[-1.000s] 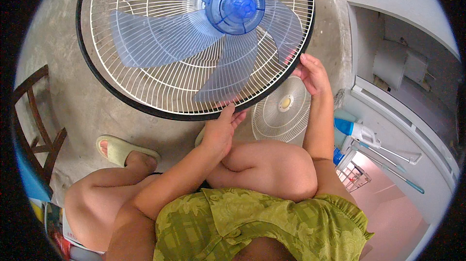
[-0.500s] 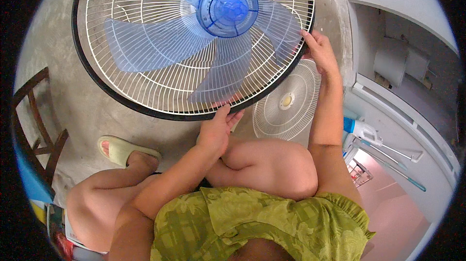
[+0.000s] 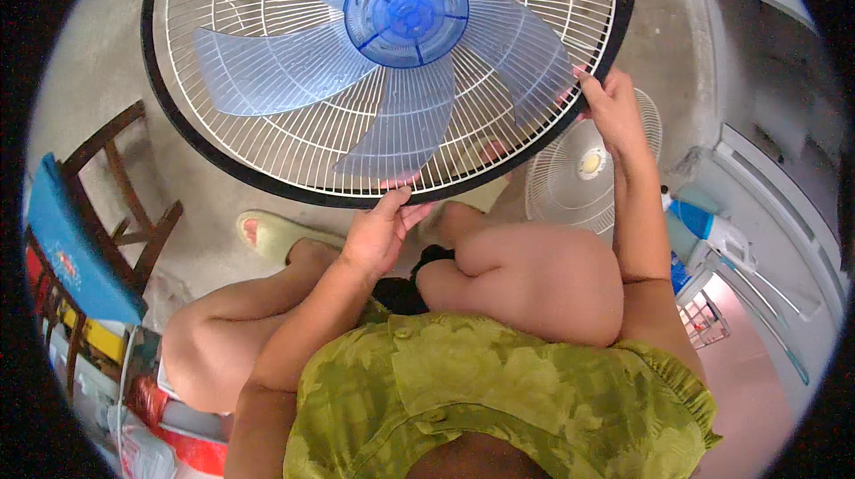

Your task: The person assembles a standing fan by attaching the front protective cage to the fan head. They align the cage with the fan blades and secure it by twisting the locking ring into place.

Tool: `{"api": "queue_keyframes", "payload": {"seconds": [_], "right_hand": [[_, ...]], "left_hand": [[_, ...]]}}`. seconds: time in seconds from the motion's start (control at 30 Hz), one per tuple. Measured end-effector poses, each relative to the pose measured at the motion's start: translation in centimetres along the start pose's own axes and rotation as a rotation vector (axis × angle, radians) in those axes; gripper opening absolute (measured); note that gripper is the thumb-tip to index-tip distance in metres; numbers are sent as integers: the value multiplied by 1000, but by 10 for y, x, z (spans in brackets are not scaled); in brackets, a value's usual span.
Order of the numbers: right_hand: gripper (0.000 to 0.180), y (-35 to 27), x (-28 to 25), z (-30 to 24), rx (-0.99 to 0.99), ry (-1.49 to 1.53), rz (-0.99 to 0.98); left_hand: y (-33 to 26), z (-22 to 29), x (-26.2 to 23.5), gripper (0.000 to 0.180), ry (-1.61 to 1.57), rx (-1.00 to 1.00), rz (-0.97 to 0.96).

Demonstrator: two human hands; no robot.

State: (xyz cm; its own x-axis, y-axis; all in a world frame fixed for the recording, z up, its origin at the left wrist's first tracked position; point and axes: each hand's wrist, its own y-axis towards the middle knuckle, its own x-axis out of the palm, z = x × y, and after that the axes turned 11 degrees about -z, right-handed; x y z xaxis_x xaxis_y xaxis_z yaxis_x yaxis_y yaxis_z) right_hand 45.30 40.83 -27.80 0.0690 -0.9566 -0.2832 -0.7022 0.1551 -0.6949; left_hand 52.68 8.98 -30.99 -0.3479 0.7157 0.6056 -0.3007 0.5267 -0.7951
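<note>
A white wire fan guard (image 3: 294, 163) with a black rim fills the top of the view. Inside it sits a translucent blue fan blade (image 3: 276, 74) with a darker blue hub (image 3: 407, 16). At the lower edge, my left hand (image 3: 378, 239) pinches the black rim, its thumb on top and fingers beneath. My right hand (image 3: 613, 109) grips the same rim farther right, thumb over the wires. Beyond my right knee, a second white fan guard (image 3: 561, 181) with a pale yellow centre lies on the floor, partly hidden by my right forearm.
A dark wooden chair frame (image 3: 125, 181) with a blue cloth or panel (image 3: 89, 243) stands at left, above red and yellow items. My pale green slipper (image 3: 285, 234) is on the concrete floor (image 3: 209, 239). Along the right wall are a blue-and-white bottle (image 3: 712, 225) and a white ledge (image 3: 784, 212).
My view has shifted left, showing more of the chair. The fan guard with its blade looks slightly larger and nearer. Both hands keep their hold on the rim.
</note>
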Motion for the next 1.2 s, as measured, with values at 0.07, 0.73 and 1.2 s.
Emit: {"api": "queue_keyframes", "payload": {"seconds": [0.07, 0.73, 1.2], "right_hand": [[14, 0, 1, 13, 56, 34, -12], [15, 12, -7, 51, 45, 132, -94], [16, 8, -6, 33, 49, 91, -126]], "left_hand": [[-1, 1, 2, 31, 32, 1, 56], [5, -11, 55, 20, 99, 117, 630], [1, -15, 48, 14, 67, 137, 530]]}}
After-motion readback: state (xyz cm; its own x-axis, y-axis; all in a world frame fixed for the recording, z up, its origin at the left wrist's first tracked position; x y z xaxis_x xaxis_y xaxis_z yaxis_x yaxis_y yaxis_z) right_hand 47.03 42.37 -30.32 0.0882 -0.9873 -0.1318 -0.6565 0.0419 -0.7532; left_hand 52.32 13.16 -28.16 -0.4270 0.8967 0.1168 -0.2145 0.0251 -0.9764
